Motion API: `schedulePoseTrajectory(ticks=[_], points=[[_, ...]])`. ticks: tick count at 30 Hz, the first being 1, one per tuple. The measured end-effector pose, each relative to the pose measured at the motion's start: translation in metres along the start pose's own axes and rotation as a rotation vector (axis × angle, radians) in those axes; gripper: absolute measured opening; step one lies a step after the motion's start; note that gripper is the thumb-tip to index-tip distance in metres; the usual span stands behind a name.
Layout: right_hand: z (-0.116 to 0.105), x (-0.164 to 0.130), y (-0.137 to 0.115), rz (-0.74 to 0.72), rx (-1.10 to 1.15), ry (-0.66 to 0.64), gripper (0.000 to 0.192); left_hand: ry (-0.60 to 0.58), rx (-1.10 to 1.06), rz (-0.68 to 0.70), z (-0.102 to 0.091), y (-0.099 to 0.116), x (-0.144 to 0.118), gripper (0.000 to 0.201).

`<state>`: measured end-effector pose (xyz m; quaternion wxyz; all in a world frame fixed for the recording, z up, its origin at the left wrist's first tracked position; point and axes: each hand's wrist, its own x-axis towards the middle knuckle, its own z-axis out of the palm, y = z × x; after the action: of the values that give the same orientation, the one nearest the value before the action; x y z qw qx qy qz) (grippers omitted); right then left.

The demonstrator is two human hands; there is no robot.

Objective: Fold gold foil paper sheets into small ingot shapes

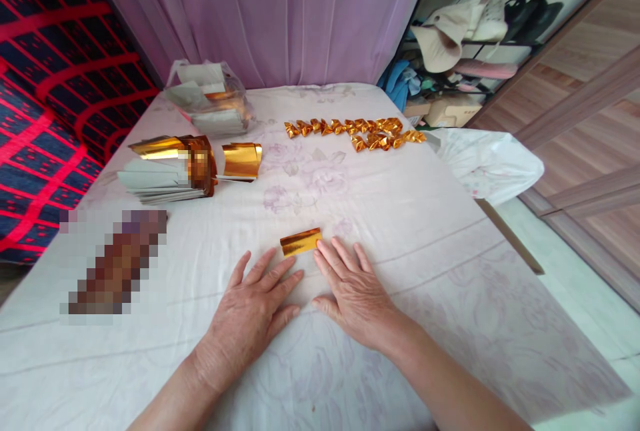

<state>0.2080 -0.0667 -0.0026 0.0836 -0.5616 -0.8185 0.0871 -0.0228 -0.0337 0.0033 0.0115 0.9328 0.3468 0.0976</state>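
A small folded strip of shiny gold foil paper (301, 242) lies on the cloth-covered table (240, 224), just beyond my fingertips. My left hand (255, 304) rests palm down with its fingers spread, close to the strip's near left side. Also flat on the cloth, my right hand (353, 287) has its fingers apart, and a fingertip meets the strip's right end. Neither hand grips anything. Farther off to the left stand a thick stack of gold and grey paper sheets (155, 181) and a smaller pile of gold sheets (241, 161).
Folded gold foil pieces (345, 127) form rows at the back right. A clear plastic bag (213, 97) of paper sits at the back left. At the left lies a pixelated reddish-brown object (117, 264). A white plastic bag (490, 161) hangs by the right edge, near a shelf (490, 44).
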Motion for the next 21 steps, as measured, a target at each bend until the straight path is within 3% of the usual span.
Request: schedulePoseTrajectory(ticks=[11, 16, 21], points=[[0.001, 0.000, 0.002, -0.031, -0.039, -0.018, 0.072, 0.097, 0.010, -0.028, -0.005, 0.017, 0.007, 0.030], [0.003, 0.001, 0.001, -0.029, -0.041, 0.012, 0.070, 0.095, 0.067, -0.009, -0.003, 0.029, 0.016, 0.033], [0.003, 0.002, 0.002, -0.011, -0.028, -0.033, 0.071, 0.087, 0.085, -0.099, 0.003, 0.033, 0.014, 0.031]])
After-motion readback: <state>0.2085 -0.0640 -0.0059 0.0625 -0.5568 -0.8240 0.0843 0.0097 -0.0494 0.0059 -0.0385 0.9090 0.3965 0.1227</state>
